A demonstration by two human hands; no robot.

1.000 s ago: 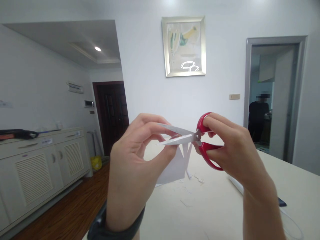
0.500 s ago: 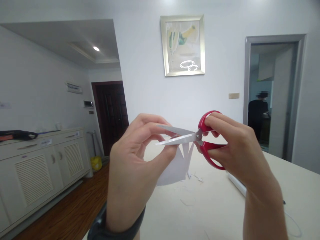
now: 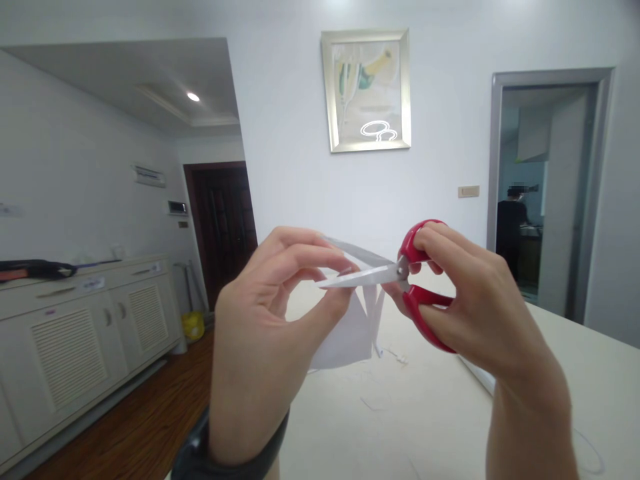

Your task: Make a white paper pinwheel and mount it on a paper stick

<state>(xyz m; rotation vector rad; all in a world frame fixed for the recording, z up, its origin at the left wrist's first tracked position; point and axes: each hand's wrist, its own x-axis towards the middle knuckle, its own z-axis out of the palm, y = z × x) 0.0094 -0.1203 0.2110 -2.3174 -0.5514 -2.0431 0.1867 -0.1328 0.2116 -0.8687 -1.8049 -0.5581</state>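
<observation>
My right hand (image 3: 475,307) grips red-handled scissors (image 3: 400,277), fingers through the loops, blades pointing left and parted wide. My left hand (image 3: 270,333) pinches a piece of white paper (image 3: 347,333) between thumb and fingers, held up in front of me above the table. The paper hangs down from my fingers, with cut strips on its right edge under the scissor pivot. The blades straddle the paper's top edge next to my left fingertips. A dark band sits on my left wrist.
A cream table (image 3: 425,413) lies below, with small paper scraps (image 3: 395,357) on it and a thin white cable at the right. White cabinets (image 3: 85,333) line the left wall. A person in black (image 3: 510,233) stands beyond the doorway at the right.
The scissor blades have opened wider, the upper blade lifting. Both hands stay almost in place, with the right hand shifted slightly right. The person in the doorway has turned away.
</observation>
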